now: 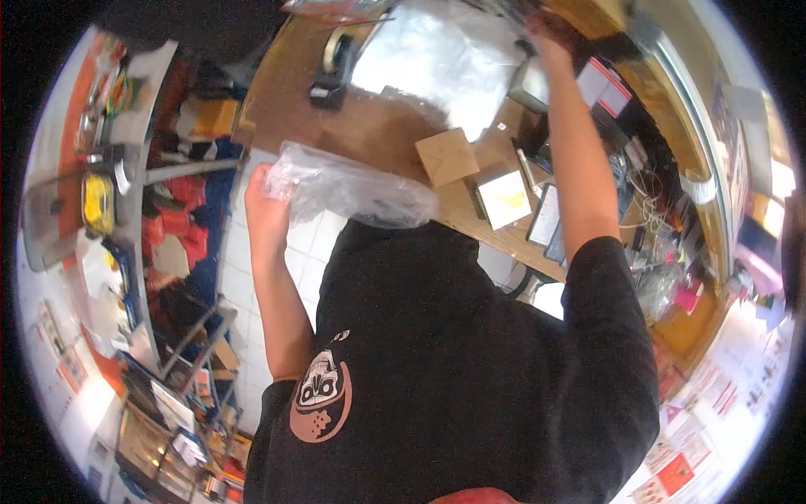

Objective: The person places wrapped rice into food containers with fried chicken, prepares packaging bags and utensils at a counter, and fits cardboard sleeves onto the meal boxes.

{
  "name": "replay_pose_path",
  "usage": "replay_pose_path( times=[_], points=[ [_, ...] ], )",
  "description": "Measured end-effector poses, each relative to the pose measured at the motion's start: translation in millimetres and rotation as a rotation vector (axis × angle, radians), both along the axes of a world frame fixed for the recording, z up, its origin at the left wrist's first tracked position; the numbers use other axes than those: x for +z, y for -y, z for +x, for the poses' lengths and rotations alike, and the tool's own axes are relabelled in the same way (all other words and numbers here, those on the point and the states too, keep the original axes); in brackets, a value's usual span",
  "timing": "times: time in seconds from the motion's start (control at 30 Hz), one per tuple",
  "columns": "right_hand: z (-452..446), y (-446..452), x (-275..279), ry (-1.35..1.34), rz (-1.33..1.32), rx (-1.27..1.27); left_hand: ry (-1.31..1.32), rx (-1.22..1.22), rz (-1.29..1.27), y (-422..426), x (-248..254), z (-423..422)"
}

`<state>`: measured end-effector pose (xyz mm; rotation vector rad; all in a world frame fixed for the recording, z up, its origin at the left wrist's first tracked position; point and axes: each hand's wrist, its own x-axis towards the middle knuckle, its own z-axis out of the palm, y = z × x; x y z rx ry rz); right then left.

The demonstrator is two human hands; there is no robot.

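Observation:
At the left, my left hand (267,202) is closed on one end of a clear plastic bag (361,191), which stretches right in front of my body, past the table edge. My right hand (550,38) reaches to the far right part of the table; its fingers are blurred and dark, and what they touch cannot be made out. Beside it lies a shiny silvery sheet (437,63) on the wooden table (294,113).
A tape dispenser (330,80) stands at the table's left part. Nearer me are a brown envelope (447,157), a white and yellow card (504,200) and a phone (545,217). Cables (646,202) tangle at the right. Shelves with red items (180,223) stand left.

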<state>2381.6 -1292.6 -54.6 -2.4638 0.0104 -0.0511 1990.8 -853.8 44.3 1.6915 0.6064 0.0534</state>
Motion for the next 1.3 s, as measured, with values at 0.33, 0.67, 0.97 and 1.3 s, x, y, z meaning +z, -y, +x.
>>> replay_pose_path(
  times=[0.33,0.67,0.97,1.3],
  points=[
    [38,-31,-28,0.140,-0.274,0.215,-0.157,0.120,-0.092,-9,-39,-37],
    [127,-33,10,0.135,-0.458,0.277,-0.146,0.104,-0.010,-17,-29,-39],
    [127,-19,4,0.035,-0.472,0.293,-0.198,0.136,-0.045,-9,-31,-29],
    [96,-25,35,0.328,-0.227,0.162,-0.141,0.068,-0.033,-18,-27,-12]
  ],
)
